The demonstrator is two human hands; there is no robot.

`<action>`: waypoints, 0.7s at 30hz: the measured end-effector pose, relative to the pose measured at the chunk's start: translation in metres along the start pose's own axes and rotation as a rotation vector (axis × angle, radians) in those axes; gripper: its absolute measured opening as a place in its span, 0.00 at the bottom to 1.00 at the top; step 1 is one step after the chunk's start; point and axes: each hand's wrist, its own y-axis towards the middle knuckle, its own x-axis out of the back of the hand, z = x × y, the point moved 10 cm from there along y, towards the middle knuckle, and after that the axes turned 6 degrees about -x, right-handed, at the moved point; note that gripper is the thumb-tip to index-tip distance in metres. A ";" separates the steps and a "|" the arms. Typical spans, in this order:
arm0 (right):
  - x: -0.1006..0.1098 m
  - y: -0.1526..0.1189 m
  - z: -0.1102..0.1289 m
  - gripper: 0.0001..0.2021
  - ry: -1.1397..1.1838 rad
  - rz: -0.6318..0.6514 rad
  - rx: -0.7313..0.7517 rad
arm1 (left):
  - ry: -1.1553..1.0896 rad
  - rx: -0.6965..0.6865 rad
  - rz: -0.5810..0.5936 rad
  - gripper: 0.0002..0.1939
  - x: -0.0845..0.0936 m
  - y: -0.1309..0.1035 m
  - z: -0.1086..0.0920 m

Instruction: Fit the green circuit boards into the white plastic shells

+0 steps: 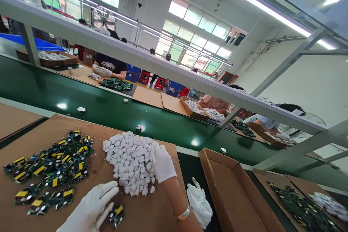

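My left hand point(94, 206), in a white glove, is low in the view with its fingers stretched out and the thumb apart. Beside its thumb lies a small green circuit board point(116, 215) with a yellow-wrapped component; whether they touch I cannot tell. My right hand point(164, 163), also gloved, rests against the right side of a heap of small white blocks point(133, 163). Its fingertips blend into the heap, so their grip is hidden. Left of the heap, more circuit boards point(57, 163) lie in a loose pile on the brown cardboard point(95, 170).
Beyond the cardboard runs a green conveyor belt point(163, 127) carrying a few small white items. A crumpled white glove point(199, 203) and a cardboard tray point(209, 174) are at my right. A metal shelf rail point(152, 63) crosses above the belt. Co-workers sit across the belt.
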 end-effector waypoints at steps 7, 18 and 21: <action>0.017 -0.006 -0.012 0.16 0.162 -0.044 -0.067 | -0.079 0.042 -0.052 0.24 0.006 -0.007 0.011; 0.011 -0.074 -0.029 0.18 0.456 0.205 -0.312 | -0.296 0.066 0.327 0.27 -0.024 0.003 -0.009; 0.004 -0.102 -0.018 0.20 0.509 0.298 -0.339 | -0.271 -0.109 0.455 0.26 -0.041 0.009 -0.029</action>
